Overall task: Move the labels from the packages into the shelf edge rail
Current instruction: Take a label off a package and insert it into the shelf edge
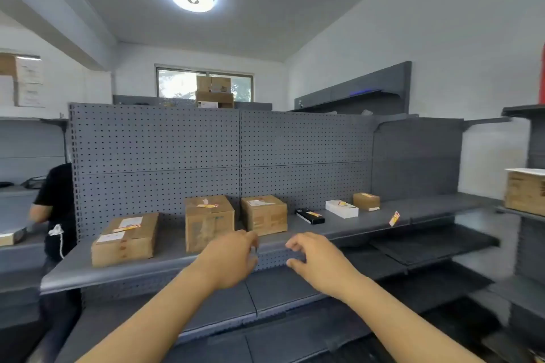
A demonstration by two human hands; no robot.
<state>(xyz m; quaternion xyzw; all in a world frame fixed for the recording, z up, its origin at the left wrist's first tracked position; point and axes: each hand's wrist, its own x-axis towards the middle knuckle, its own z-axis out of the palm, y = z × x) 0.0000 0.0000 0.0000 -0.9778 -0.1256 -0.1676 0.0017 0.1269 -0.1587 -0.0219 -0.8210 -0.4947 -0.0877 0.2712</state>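
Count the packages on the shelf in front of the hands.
6: wide box at left, two cartons mid-shelf, black box, white box, small carton rightward.

shelf edge rail (pixel 165 270) unobstructed, boxes (pixel 209 222) crowding shelf behind, open shelf right

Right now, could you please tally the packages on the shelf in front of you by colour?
Brown cardboard boxes: 4
White box: 1
Black box: 1
Total: 6
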